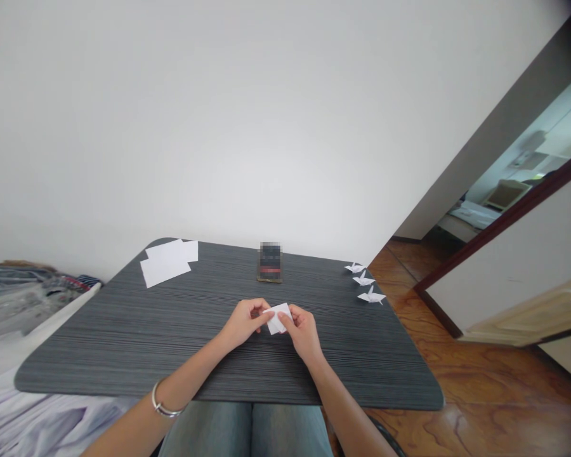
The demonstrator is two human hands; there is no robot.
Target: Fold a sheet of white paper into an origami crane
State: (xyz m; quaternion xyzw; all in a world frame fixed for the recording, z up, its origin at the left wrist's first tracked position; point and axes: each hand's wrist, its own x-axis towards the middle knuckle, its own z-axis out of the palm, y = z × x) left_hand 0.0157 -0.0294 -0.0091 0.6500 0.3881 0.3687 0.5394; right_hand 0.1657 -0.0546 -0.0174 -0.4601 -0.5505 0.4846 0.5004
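A small piece of folded paper (278,319) is held above the near-middle part of a dark table (209,304). Its left edge is pinched by the left hand (248,322), with the thumb laid on top; its right side is gripped by the right hand (305,331), whose thumb is likewise pressed on the paper. The left wrist is circled by a bracelet (157,405) (silver-coloured, by the look of it). Beyond the hands, a phone (269,270) is placed near the table's far edge, its screen partly blurred. At the far left, white sheets (166,263) are spread, overlapping one another. Near the right edge, three paper birds (363,280) are lined up. The table is backed by a white wall (266,127).
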